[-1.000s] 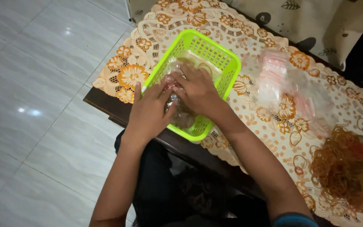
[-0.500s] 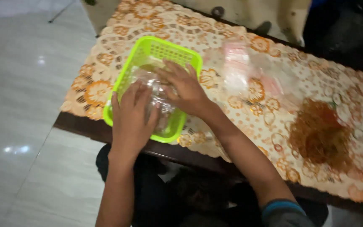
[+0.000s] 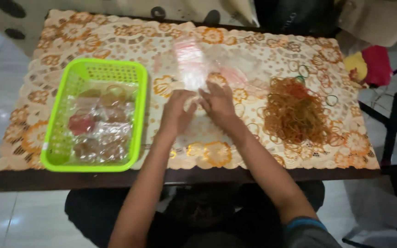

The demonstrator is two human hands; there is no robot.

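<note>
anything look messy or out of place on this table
A few loose rubber bands lie scattered past the main rubber band pile, toward the table's far right. Otherwise things look orderly: filled clear bags sit inside the green basket, and both hands, left hand and right hand, rest on the tablecloth.

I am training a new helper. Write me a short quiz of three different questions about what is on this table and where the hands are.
1. True or false: the person's left hand and right hand are inside the bright green plastic mesh basket.
2. Multiple choice: the loose pile of brown rubber bands lies (A) in the basket, (B) on the cloth to the right of the hands, (C) on the floor.
3. What does the basket hold?

Key
1. False: both hands are on the orange floral lace tablecloth, to the right of the basket.
2. B.
3. Small clear plastic bags filled with rubber bands.
</note>
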